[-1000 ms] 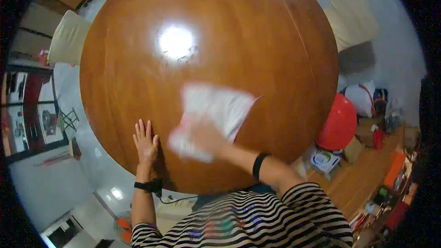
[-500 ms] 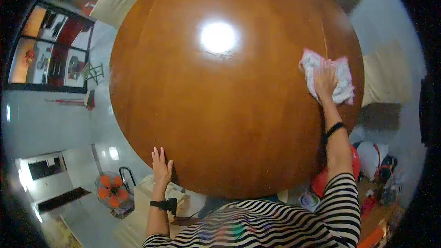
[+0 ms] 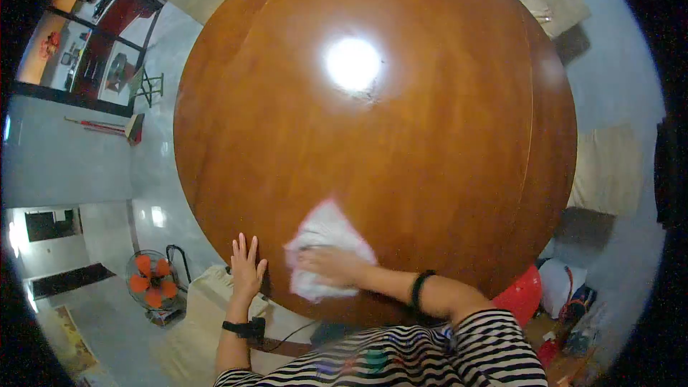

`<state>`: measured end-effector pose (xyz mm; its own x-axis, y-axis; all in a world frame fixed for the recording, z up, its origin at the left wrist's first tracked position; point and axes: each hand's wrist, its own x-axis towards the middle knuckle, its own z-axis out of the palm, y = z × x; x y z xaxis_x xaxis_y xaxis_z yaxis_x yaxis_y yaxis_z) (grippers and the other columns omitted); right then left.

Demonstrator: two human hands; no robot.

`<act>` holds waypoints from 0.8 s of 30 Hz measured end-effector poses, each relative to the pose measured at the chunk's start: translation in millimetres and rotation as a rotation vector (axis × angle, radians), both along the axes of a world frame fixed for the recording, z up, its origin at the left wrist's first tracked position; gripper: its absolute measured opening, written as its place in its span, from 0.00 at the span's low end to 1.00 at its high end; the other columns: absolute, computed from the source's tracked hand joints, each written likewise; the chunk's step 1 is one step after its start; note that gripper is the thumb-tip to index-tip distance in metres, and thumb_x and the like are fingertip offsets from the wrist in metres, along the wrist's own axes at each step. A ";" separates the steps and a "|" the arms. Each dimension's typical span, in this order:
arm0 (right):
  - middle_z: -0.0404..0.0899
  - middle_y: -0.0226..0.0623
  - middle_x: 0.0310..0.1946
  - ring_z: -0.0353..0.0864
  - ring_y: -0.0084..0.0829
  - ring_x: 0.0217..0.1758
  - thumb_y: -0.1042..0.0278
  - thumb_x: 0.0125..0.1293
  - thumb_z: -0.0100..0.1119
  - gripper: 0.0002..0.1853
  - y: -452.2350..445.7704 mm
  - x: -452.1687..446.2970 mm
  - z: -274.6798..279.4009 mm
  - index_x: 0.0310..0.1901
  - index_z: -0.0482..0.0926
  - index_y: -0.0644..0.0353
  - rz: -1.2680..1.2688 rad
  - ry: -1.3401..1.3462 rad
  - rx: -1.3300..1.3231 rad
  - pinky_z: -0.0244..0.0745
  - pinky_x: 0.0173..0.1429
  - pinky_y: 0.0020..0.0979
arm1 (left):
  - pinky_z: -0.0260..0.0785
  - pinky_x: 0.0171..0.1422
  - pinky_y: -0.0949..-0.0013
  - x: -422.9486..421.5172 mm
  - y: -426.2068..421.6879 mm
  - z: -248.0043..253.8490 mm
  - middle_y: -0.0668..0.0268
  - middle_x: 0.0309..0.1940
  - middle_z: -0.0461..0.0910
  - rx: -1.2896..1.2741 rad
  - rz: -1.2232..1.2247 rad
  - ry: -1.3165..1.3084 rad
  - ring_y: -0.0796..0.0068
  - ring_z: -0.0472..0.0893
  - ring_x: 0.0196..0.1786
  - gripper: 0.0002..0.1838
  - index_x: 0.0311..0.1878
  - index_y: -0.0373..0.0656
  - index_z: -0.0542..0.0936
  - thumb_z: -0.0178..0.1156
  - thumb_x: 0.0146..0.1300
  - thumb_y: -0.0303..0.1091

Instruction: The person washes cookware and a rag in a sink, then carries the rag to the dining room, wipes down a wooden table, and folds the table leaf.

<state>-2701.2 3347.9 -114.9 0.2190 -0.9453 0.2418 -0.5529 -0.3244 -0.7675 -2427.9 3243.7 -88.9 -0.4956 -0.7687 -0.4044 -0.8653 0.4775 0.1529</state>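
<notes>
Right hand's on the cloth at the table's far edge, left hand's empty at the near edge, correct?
Not the far edge: the head view shows the right hand and cloth by the near edge of the table. The rest stands.

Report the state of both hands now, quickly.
Left hand: open, palm down at the edge of the round wooden table.
Right hand: over the pink-edged white cloth; blurred, so whether it grips cannot be told.
</notes>
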 end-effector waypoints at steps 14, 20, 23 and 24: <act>0.64 0.47 0.62 0.58 0.46 0.67 0.49 0.63 0.44 0.29 -247.5 -350.5 -84.8 0.61 0.65 0.58 -1.023 0.706 -0.089 0.48 0.68 0.52 | 0.35 0.69 0.37 -13.1 -15.0 2.8 0.56 0.72 0.42 0.071 0.019 -0.030 0.45 0.39 0.73 0.31 0.66 0.50 0.65 0.56 0.59 0.47; 0.57 0.49 0.65 0.54 0.48 0.69 0.58 0.62 0.45 0.26 -194.8 -5.4 -62.3 0.62 0.63 0.58 -0.106 0.275 -0.167 0.36 0.71 0.59 | 0.36 0.70 0.38 -15.8 -19.8 5.9 0.56 0.72 0.43 0.074 0.003 -0.041 0.44 0.40 0.73 0.31 0.65 0.49 0.65 0.58 0.58 0.45; 0.60 0.43 0.65 0.53 0.42 0.70 0.50 0.64 0.47 0.28 -114.5 36.7 -52.8 0.63 0.63 0.52 0.318 0.081 -0.154 0.40 0.74 0.46 | 0.35 0.70 0.39 -3.9 -22.2 -3.0 0.56 0.72 0.43 0.063 -0.026 -0.016 0.44 0.40 0.73 0.32 0.66 0.47 0.63 0.58 0.58 0.44; 0.64 0.44 0.61 0.58 0.41 0.67 0.52 0.64 0.47 0.24 -111.7 13.9 -55.6 0.59 0.66 0.54 0.228 -0.060 -0.011 0.46 0.71 0.44 | 0.35 0.70 0.39 -1.7 -20.8 -5.5 0.56 0.72 0.43 0.056 -0.029 -0.003 0.45 0.40 0.73 0.33 0.66 0.46 0.62 0.57 0.58 0.44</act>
<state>-2687.3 3236.1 -170.4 0.4113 -0.8705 0.2705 -0.4183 -0.4439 -0.7925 -2429.7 3222.9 -94.3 -0.5157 -0.7304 -0.4479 -0.8519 0.4927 0.1774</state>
